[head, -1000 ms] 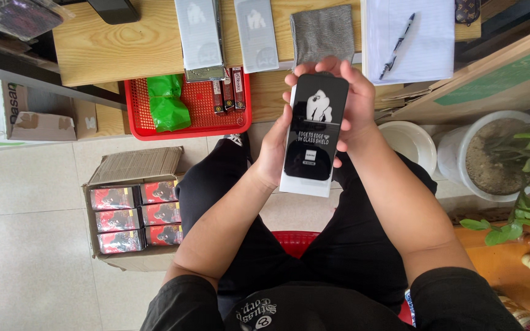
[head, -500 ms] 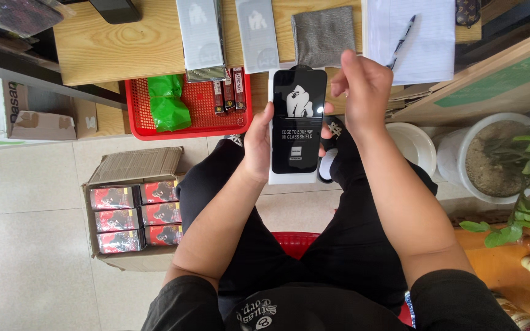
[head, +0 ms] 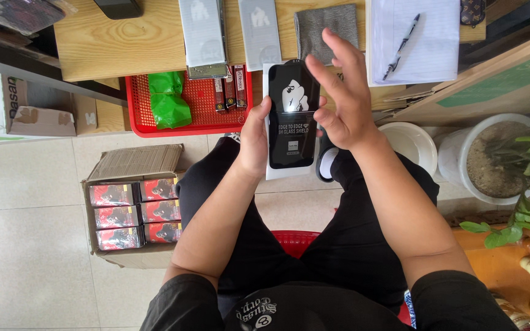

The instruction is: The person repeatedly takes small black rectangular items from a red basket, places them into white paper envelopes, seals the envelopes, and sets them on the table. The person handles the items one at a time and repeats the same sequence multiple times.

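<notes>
Left hand (head: 254,142): grips the black pack (head: 292,116) by its left edge, upright over the lap.
Right hand (head: 341,92): fingers spread, wide, at the pack's right edge; touching it, probably.
Far: wooden worktop (head: 111,43), red tray (head: 200,110).
Left: carton (head: 133,205) on floor.

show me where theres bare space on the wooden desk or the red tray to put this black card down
Bare wood on the desk left of the grey packets. The red tray has room only left of the green bag. Crowded from the packets past the grey cloth to the notepad.
</notes>
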